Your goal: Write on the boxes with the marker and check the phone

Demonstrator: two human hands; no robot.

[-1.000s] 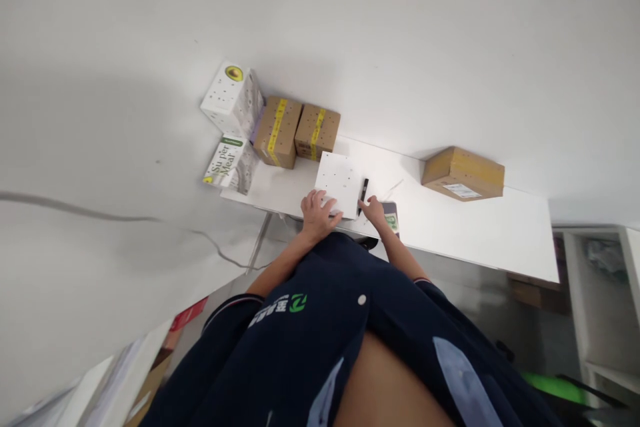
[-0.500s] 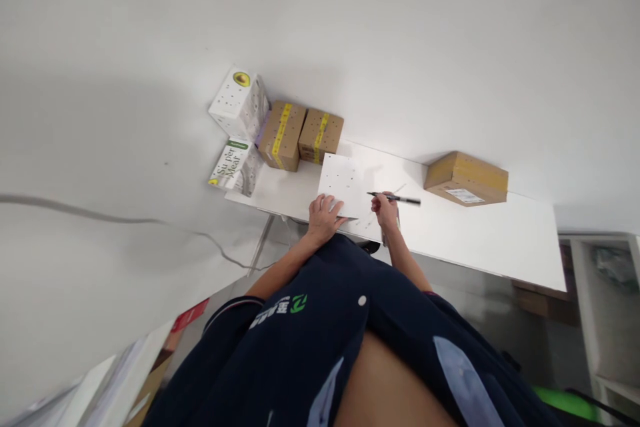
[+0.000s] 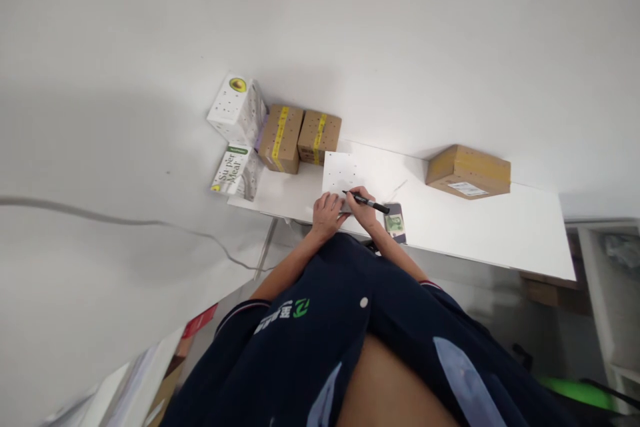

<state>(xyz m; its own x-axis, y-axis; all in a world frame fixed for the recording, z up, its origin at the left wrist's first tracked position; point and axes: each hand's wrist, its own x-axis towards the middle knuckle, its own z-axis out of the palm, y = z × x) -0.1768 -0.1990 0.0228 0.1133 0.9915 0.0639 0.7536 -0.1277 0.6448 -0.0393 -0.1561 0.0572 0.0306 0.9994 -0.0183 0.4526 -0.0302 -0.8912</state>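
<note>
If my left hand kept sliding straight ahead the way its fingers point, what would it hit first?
The left hand rests on the near edge of the white box, so it would push that first. Beyond lies bare table, then the wall; depth is hard to judge.

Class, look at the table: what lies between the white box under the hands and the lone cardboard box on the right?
In the head view, between the white box and the cardboard box is mostly bare table; nearer the person lies a phone.

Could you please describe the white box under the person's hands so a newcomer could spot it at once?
On the white table against the wall, find the flat white box at the near edge, dotted with small holes. Unlike the neighbouring boxes, both hands meet on it.
</note>
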